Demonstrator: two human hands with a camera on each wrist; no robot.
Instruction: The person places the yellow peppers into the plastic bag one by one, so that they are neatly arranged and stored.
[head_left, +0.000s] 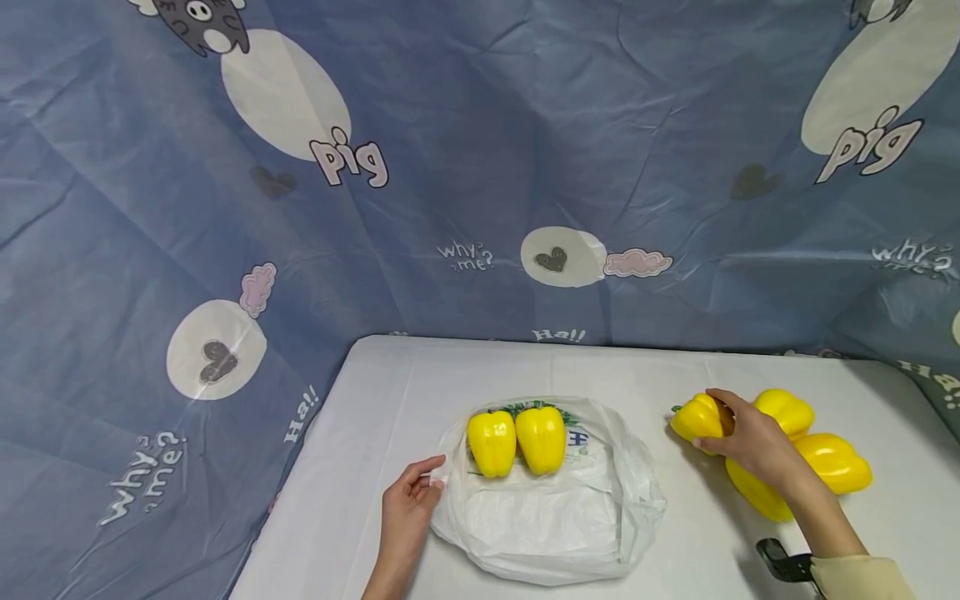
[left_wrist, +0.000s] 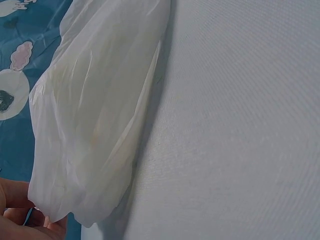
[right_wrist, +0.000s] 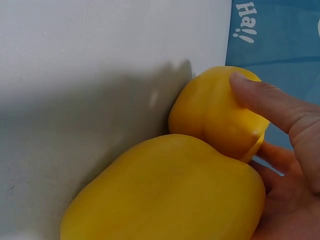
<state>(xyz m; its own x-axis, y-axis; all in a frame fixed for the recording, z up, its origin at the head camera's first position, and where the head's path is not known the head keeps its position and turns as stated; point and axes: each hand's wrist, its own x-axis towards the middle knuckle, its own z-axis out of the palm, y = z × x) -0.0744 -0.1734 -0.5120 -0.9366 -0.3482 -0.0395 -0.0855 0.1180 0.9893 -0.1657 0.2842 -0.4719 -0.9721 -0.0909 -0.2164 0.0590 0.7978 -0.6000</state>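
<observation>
At the left, my left hand (head_left: 405, 521) pinches the rim of a white plastic bag (head_left: 540, 521) that lies with its mouth spread wide. Two yellow bell peppers, one on the left (head_left: 492, 444) and one on the right (head_left: 542, 440), sit side by side in the bag. My right hand (head_left: 759, 443) grips another yellow bell pepper (head_left: 701, 419), thumb on one side and fingers on the other. In the right wrist view that held pepper (right_wrist: 210, 112) overlaps a larger-looking pepper (right_wrist: 170, 192) in front. The left wrist view shows the bag's side (left_wrist: 95, 120) hanging from the fingers.
Three more yellow peppers lie grouped by my right wrist: one behind (head_left: 783, 411), one to the right (head_left: 836, 463) and one in front (head_left: 759, 493). All rests on a white table (head_left: 330, 508). A blue printed cloth (head_left: 480, 167) hangs behind and beside it.
</observation>
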